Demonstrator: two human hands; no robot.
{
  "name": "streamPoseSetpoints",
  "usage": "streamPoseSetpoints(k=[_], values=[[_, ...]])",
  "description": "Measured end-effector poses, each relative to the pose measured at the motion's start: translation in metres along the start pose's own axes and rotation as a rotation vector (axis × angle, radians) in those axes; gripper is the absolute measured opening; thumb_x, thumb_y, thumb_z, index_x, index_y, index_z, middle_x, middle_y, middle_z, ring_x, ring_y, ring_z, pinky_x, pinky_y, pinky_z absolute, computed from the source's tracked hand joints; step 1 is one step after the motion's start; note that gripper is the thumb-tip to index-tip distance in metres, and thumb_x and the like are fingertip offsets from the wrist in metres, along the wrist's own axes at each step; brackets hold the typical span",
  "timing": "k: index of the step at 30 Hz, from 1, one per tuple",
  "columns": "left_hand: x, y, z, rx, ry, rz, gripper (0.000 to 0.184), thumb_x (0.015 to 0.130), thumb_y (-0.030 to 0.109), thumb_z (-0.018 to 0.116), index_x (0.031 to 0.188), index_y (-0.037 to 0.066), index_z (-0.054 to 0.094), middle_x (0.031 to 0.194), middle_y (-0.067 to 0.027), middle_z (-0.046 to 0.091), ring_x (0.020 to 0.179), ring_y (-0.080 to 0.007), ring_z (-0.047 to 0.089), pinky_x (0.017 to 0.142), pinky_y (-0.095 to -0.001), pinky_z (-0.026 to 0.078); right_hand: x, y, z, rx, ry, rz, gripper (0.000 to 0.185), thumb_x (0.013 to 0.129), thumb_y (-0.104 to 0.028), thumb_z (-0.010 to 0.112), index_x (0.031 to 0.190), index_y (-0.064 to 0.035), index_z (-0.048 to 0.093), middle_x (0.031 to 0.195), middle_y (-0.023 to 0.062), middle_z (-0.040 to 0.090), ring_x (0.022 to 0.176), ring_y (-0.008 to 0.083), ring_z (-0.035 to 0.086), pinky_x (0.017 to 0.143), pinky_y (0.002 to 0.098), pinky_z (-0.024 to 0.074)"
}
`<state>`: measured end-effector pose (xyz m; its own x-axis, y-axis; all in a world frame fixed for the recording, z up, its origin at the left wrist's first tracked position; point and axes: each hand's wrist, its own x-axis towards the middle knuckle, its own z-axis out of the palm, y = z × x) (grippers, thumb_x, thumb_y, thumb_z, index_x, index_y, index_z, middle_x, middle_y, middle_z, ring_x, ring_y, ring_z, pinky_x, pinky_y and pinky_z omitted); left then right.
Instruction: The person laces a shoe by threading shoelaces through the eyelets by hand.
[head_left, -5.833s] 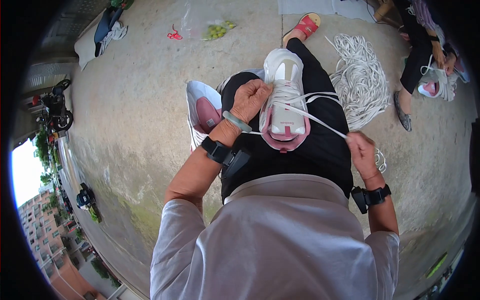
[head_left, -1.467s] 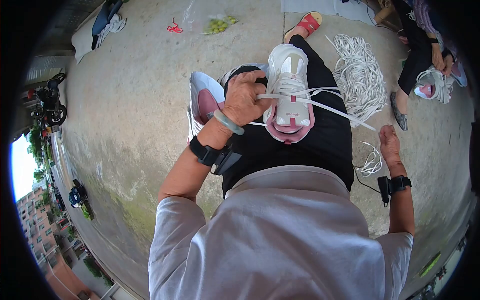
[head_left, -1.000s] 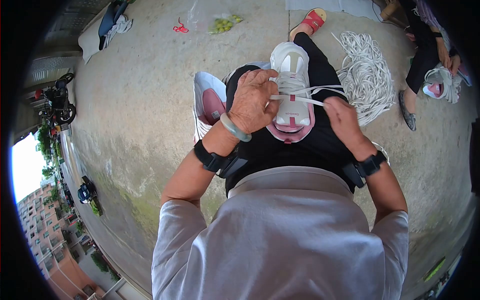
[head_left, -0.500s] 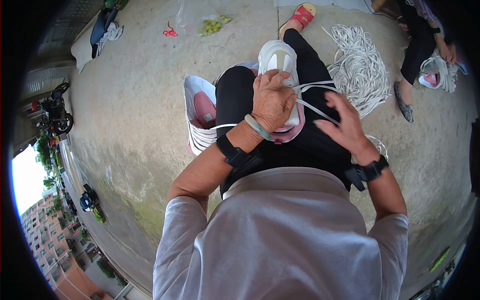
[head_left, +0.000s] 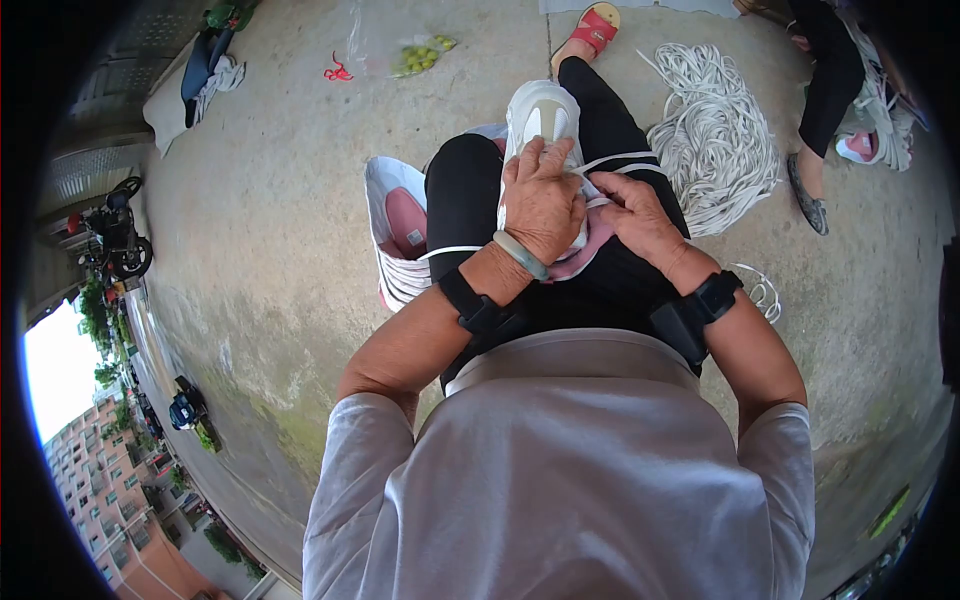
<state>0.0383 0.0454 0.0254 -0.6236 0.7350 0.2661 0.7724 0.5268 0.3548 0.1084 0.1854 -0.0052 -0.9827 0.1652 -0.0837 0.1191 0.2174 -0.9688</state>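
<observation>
A white sneaker (head_left: pixel 541 101) with a pink lining rests on my lap, its toe pointing away from me. My left hand (head_left: pixel 543 203) lies over the top of the sneaker and grips it. At the sneaker's right edge, my right hand (head_left: pixel 640 222) is closed with thumb and fingers pinched on a white shoelace (head_left: pixel 606 201), by the pink collar. Another stretch of lace runs rightward across my thigh. The sneaker's middle and the fingertips of my right hand are partly hidden.
A bundle of white laces (head_left: pixel 715 140) lies on the concrete at right. Left of my knee stands a pale bag or container (head_left: pixel 375 205) holding pink-lined shoes. A bag of green fruit (head_left: pixel 422 57) lies ahead. Another person's leg (head_left: pixel 828 110) is at far right.
My right hand has moved left from open air to the sneaker's edge and closed on the lace. My left hand stays on the sneaker.
</observation>
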Motion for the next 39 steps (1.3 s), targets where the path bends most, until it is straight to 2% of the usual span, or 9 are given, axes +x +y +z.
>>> streamPoseSetpoints(k=[5,15,20,23,25,27,30,33,39], values=[[0.009,0.012,-0.002,0.212,-0.043,0.073,0.016,0.061,0.013,0.06,0.073,0.004,0.064,0.12,-0.0075,0.047,0.114,-0.0304,0.04,0.09,-0.0529,0.031,-0.001,0.004,0.0,0.205,-0.061,0.031,0.035,0.067,0.004,0.051,0.102,0.0021,0.056,0.09,0.016,0.061,0.079,0.0248,0.06,0.072,0.0294,0.046],[0.001,0.004,-0.027,0.236,0.078,0.406,0.013,0.06,0.01,0.059,0.071,0.003,0.06,0.117,-0.0092,0.048,0.113,-0.0333,0.04,0.089,-0.058,0.028,-0.011,-0.008,0.002,-0.064,0.013,-0.066,0.047,0.066,-0.007,0.061,0.112,-0.0023,0.049,0.082,0.014,0.058,0.076,0.0268,0.059,0.068,0.0305,0.047],[-0.071,-0.07,-0.089,0.451,0.226,0.057,0.006,0.067,0.003,0.054,0.072,0.004,0.05,0.12,-0.0126,0.048,0.113,-0.0338,0.042,0.094,-0.0497,0.026,-0.012,-0.008,0.004,-0.293,0.025,-0.151,0.047,0.069,-0.006,0.063,0.114,-0.0035,0.047,0.081,0.0102,0.054,0.07,0.0199,0.057,0.064,0.0291,0.047],[-0.143,-0.155,-0.13,0.761,0.116,-0.283,0.004,0.068,0.005,0.051,0.072,0.004,0.051,0.117,-0.0117,0.049,0.105,-0.0273,0.047,0.087,-0.0425,0.032,-0.016,-0.011,0.007,-0.415,0.065,-0.234,0.045,0.071,-0.016,0.061,0.112,-0.0032,0.047,0.084,0.0145,0.056,0.071,0.031,0.058,0.062,0.0357,0.0475],[-0.188,-0.194,-0.147,0.891,-0.122,-0.729,0.019,0.068,0.013,0.054,0.084,0.006,0.06,0.121,-0.0071,0.047,0.109,-0.0255,0.042,0.094,-0.0471,0.024,-0.019,-0.019,0.01,-0.498,0.087,-0.211,0.037,0.076,-0.018,0.058,0.109,-0.0035,0.048,0.082,0.0143,0.056,0.071,0.032,0.058,0.061,0.0371,0.047],[-0.189,-0.194,-0.147,0.903,-0.318,-0.92,0.022,0.069,0.016,0.053,0.087,0.008,0.062,0.123,-0.0051,0.045,0.114,-0.025,0.038,0.096,-0.0518,0.021,-0.019,-0.023,0.009,-0.514,0.085,-0.214,0.035,0.078,-0.019,0.057,0.108,-0.003,0.048,0.083,0.0147,0.056,0.071,0.0316,0.058,0.06,0.0371,0.047],[-0.15,-0.161,-0.119,0.882,-0.384,-0.705,0.026,0.072,0.023,0.055,0.093,0.01,0.062,0.129,-0.0036,0.041,0.122,-0.0274,0.031,0.097,-0.0569,0.017,-0.015,-0.023,0.005,-0.405,0.137,-0.134,0.032,0.08,-0.019,0.055,0.107,-0.002,0.048,0.086,0.0155,0.056,0.071,0.0306,0.058,0.059,0.0371,0.047],[-0.096,-0.119,-0.084,0.416,-0.008,-0.207,0.032,0.073,0.023,0.059,0.101,0.008,0.059,0.121,-0.0068,0.047,0.111,-0.0325,0.041,0.092,-0.0514,0.027,-0.004,-0.023,-0.002,-0.311,0.178,0.081,0.036,0.079,-0.018,0.055,0.109,-0.0013,0.046,0.091,0.0169,0.056,0.073,0.03,0.058,0.061,0.0373,0.0471],[-0.033,-0.061,-0.038,0.012,-0.019,-0.001,0.024,0.073,0.019,0.059,0.094,0.008,0.06,0.114,-0.0084,0.051,0.108,-0.0306,0.043,0.092,-0.0503,0.028,0.025,-0.001,0.001,-0.79,0.271,-0.254,0.036,0.069,-0.013,0.056,0.105,-0.0076,0.052,0.091,0.0114,0.053,0.081,0.0291,0.052,0.073,0.0365,0.0442]])
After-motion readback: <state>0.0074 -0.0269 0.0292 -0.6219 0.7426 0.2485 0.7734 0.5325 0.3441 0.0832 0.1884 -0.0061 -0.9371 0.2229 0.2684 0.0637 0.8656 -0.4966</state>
